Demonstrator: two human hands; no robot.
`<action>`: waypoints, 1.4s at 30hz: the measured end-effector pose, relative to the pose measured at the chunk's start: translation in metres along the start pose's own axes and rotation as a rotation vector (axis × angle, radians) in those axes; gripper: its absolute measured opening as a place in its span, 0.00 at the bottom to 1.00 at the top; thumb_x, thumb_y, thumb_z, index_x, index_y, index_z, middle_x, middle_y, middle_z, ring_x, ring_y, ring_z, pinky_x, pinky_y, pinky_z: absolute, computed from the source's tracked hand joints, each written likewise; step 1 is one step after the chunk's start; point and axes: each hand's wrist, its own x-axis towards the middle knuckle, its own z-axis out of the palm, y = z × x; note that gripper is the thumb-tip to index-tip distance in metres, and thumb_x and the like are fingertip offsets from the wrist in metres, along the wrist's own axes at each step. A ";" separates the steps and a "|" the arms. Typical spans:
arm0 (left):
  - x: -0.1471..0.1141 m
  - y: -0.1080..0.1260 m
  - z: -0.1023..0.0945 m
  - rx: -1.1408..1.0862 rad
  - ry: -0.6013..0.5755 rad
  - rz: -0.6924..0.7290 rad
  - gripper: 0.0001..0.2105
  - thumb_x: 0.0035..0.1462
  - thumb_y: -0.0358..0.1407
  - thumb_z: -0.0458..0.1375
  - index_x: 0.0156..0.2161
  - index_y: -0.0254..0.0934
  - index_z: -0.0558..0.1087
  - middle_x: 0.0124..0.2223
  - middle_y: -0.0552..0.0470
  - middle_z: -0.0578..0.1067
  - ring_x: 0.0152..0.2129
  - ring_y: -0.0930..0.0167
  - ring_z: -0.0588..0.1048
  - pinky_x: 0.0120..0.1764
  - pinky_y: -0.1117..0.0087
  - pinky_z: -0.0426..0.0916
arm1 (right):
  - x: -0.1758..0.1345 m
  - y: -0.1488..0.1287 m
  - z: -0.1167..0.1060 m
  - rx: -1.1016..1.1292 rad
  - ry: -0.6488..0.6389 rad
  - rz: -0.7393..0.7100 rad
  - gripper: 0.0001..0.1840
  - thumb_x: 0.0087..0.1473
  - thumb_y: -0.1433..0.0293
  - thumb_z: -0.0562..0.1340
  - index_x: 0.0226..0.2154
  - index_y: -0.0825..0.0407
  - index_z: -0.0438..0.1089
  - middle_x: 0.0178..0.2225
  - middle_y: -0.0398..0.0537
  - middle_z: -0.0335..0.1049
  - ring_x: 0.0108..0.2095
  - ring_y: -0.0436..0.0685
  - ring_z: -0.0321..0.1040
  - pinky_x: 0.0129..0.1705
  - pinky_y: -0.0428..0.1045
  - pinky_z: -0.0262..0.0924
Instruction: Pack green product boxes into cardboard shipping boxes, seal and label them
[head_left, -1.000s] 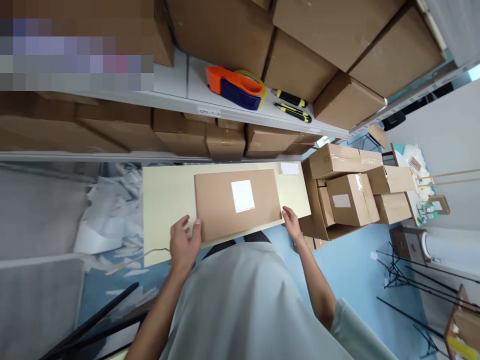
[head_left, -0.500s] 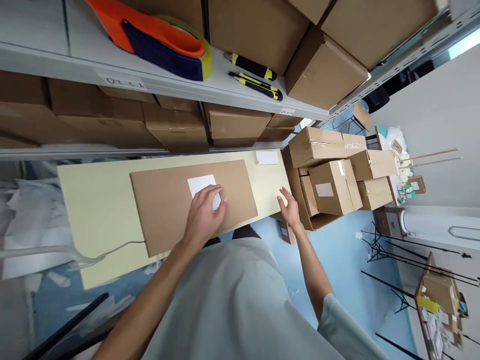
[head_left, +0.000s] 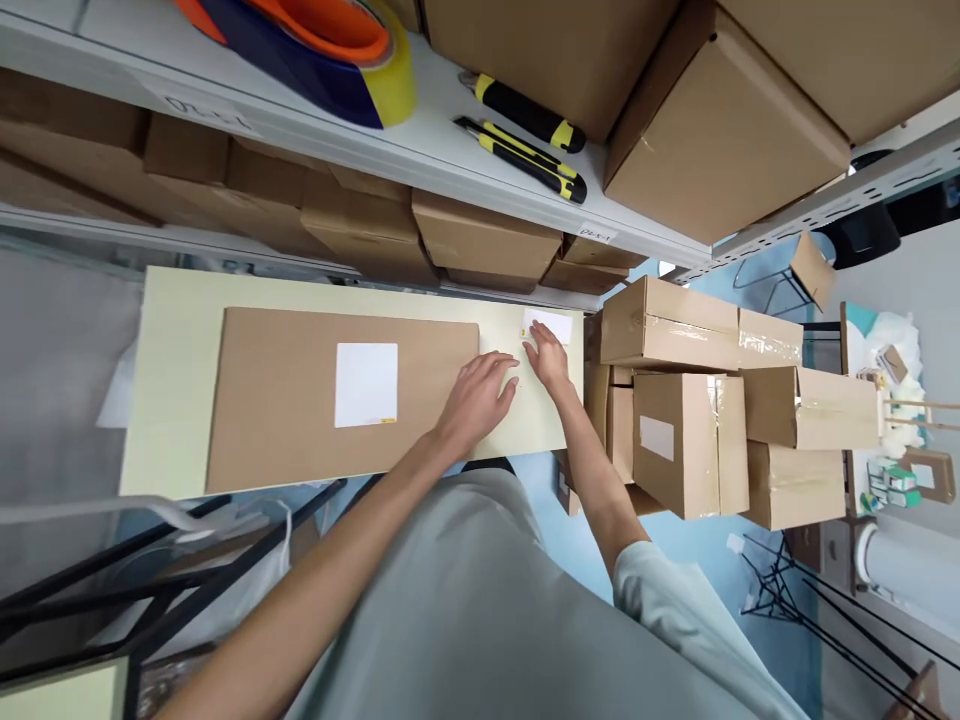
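A flat brown cardboard box (head_left: pixel 277 400) lies on the pale yellow table (head_left: pixel 172 300), with a white square label (head_left: pixel 366 384) on its top. My left hand (head_left: pixel 476 400) hovers at the box's right edge, fingers extended and nothing held in them. Further right, my right hand (head_left: pixel 546 355) reaches to a small stack of white labels (head_left: pixel 555 325) near the table's right end. Its fingertips overlap the stack's lower left part, spread apart; whether they touch the paper I cannot tell.
Above the table runs a grey shelf (head_left: pixel 300 150) with an orange and blue tape dispenser (head_left: pixel 322 60), two yellow-black utility knives (head_left: pixel 525 160) and cardboard boxes. More taped cartons (head_left: pixel 690 445) are stacked to the right. A white curved bar (head_left: pixel 142 510) crosses the table's lower left corner.
My left hand has moved right, off the label on the box, which now shows whole. My right hand has moved up to the white label stack. The view has shifted.
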 end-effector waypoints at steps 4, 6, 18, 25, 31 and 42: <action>0.010 0.003 0.021 -0.008 -0.008 -0.038 0.21 0.75 0.39 0.51 0.64 0.36 0.77 0.67 0.37 0.79 0.67 0.52 0.74 0.69 0.47 0.69 | 0.026 0.009 0.008 -0.035 -0.071 0.010 0.25 0.75 0.73 0.60 0.70 0.60 0.72 0.79 0.59 0.60 0.81 0.61 0.55 0.82 0.58 0.53; 0.013 0.003 0.027 -0.014 -0.004 -0.049 0.21 0.75 0.39 0.51 0.64 0.37 0.77 0.67 0.38 0.79 0.67 0.53 0.74 0.69 0.48 0.69 | 0.031 0.013 0.013 -0.048 -0.081 0.014 0.25 0.75 0.73 0.60 0.70 0.60 0.72 0.79 0.59 0.61 0.80 0.61 0.56 0.81 0.57 0.54; 0.037 0.004 0.032 -0.018 -0.017 -0.114 0.20 0.75 0.39 0.51 0.63 0.36 0.77 0.66 0.37 0.79 0.65 0.52 0.76 0.70 0.45 0.69 | 0.040 0.030 0.028 -0.016 0.001 -0.014 0.17 0.75 0.72 0.62 0.59 0.55 0.82 0.74 0.55 0.71 0.75 0.62 0.65 0.78 0.56 0.60; 0.046 0.002 0.038 -0.005 -0.016 -0.146 0.20 0.73 0.39 0.51 0.62 0.38 0.77 0.66 0.38 0.79 0.65 0.52 0.77 0.70 0.45 0.70 | 0.040 0.034 0.036 0.053 0.070 -0.049 0.15 0.76 0.73 0.60 0.49 0.53 0.85 0.69 0.57 0.76 0.71 0.63 0.70 0.75 0.59 0.62; 0.060 -0.007 0.048 0.078 -0.076 -0.138 0.22 0.73 0.39 0.51 0.65 0.36 0.76 0.67 0.37 0.79 0.65 0.52 0.77 0.70 0.47 0.71 | 0.036 0.036 0.033 0.302 0.354 0.096 0.10 0.68 0.74 0.63 0.45 0.51 0.82 0.54 0.55 0.84 0.56 0.61 0.78 0.65 0.54 0.68; 0.157 -0.018 0.094 0.421 -0.469 -0.004 0.32 0.71 0.32 0.52 0.77 0.27 0.63 0.84 0.35 0.53 0.81 0.51 0.54 0.78 0.51 0.59 | 0.006 0.092 0.019 0.851 0.733 0.503 0.07 0.62 0.64 0.67 0.35 0.51 0.75 0.32 0.48 0.80 0.35 0.57 0.77 0.44 0.52 0.74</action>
